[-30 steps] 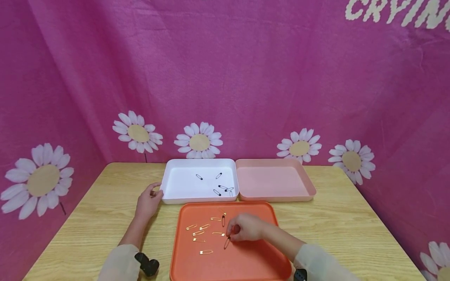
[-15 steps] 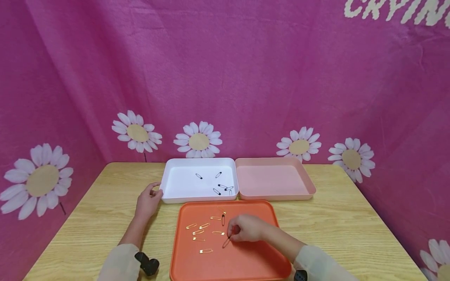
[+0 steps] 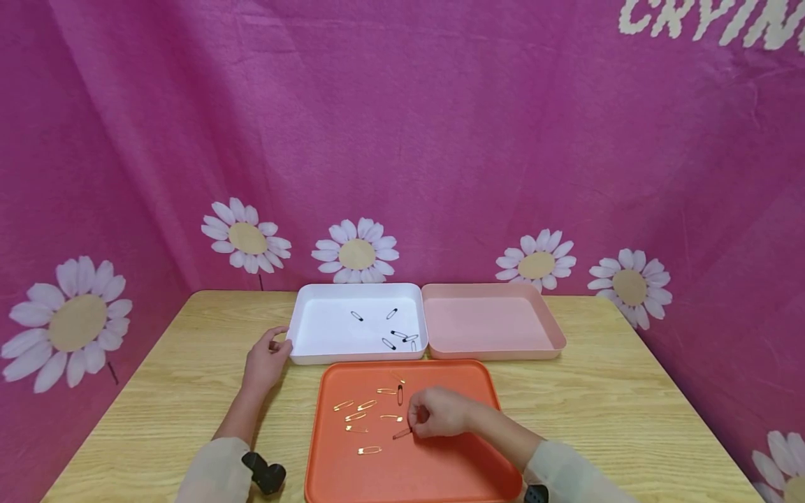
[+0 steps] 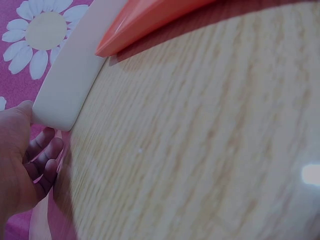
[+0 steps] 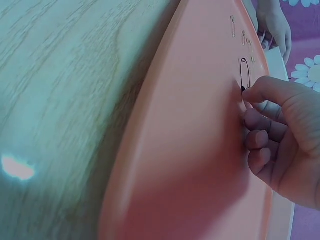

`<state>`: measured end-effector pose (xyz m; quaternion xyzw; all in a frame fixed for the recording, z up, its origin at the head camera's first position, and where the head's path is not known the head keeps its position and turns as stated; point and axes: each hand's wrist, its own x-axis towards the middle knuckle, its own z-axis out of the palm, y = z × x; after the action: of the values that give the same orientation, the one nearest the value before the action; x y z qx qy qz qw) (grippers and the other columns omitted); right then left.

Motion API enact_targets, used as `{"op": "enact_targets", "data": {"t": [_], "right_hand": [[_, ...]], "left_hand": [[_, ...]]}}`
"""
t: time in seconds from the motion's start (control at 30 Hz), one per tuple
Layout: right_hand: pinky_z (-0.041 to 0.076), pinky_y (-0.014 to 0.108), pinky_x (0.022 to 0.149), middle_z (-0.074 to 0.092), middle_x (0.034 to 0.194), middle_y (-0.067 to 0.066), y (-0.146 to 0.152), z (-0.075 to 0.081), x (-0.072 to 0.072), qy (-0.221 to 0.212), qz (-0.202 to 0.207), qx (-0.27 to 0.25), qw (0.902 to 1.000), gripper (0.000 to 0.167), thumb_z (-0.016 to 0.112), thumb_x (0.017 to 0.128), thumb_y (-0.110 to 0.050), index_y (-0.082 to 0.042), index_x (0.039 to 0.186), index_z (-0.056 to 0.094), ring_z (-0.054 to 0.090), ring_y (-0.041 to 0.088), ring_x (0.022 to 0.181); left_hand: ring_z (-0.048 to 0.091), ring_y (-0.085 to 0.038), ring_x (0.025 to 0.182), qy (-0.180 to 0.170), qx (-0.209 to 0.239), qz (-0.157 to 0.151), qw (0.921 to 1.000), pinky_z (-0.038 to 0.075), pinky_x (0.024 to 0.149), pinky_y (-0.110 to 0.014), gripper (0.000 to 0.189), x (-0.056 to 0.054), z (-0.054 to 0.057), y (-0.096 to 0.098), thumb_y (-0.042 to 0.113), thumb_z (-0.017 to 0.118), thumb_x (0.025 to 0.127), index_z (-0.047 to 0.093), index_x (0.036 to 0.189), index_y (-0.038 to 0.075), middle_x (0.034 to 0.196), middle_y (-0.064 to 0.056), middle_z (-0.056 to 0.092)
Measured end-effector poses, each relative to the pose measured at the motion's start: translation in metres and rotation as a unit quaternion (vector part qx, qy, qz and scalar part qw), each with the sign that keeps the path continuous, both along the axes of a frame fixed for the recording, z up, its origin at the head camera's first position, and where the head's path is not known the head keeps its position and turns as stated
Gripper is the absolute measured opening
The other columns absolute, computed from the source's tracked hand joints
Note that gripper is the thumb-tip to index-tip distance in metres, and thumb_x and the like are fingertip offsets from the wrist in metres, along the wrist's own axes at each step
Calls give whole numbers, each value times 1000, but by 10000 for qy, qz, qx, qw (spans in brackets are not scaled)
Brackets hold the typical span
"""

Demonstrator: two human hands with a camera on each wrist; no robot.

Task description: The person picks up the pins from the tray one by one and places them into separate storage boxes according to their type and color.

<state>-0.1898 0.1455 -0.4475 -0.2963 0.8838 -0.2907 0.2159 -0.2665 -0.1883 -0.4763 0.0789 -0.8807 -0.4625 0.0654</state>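
My right hand pinches a black safety pin by its capped end, low over the orange tray. In the right wrist view, the black safety pin points away from the thumb and index finger, its loop outward. Another black safety pin lies on the orange tray, among several gold safety pins. At the white tray's left side, my left hand touches the outer wall, fingers loosely bent. The left wrist view has the left hand at the corner of the white tray.
Several black safety pins lie in the white tray. A pink tray stands against its right side, both behind the orange tray on the wooden table. A magenta cloth with daisies hangs behind.
The pinched black safety pin has swung from a steep slant to nearly level as my right hand shifts slightly nearer. The left hand stays where it was.
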Motion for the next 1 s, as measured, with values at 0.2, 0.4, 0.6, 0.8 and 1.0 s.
{"op": "enact_targets", "data": {"t": [0.2,0.4,0.6,0.8,1.0], "right_hand": [[39,16,55,51,63,-8,5,-5,1,-360,-120,-354,9987,7,64,77,-2,-7,76,61,45,1,57],[39,19,51,55,63,-2,12,-3,2,-956,-439,-798,9912,4,61,80,-1,-3,78,59,47,8,53],[37,21,48,54,63,-1,21,-2,2,-1134,-823,-1032,9847,5,60,82,-5,0,83,59,47,9,53],[34,22,44,52,61,0,30,1,-2,-1181,-1214,-1323,9766,9,59,83,-10,-1,86,60,44,10,50],[34,24,45,52,60,0,36,8,-10,-990,-1693,-1367,9710,16,60,85,-17,-1,87,61,43,11,50]], "left_hand": [[55,-25,92,-34,18,-1,10000,40,71,-26,41,0,0,0,21,50,92,50,131,9,97,-15,57],[55,-25,93,-89,10,23,10000,40,73,-27,41,0,0,0,21,50,92,50,132,10,97,-14,56],[54,-25,91,-50,28,16,10000,40,73,-27,40,1,1,1,21,50,92,51,131,9,95,-13,56],[56,-25,92,-2,24,22,10000,41,74,-27,41,1,0,0,21,50,92,51,131,9,96,-13,57],[56,-25,92,11,16,24,10000,41,74,-28,40,0,-1,0,22,50,92,51,130,9,95,-14,57]]}}
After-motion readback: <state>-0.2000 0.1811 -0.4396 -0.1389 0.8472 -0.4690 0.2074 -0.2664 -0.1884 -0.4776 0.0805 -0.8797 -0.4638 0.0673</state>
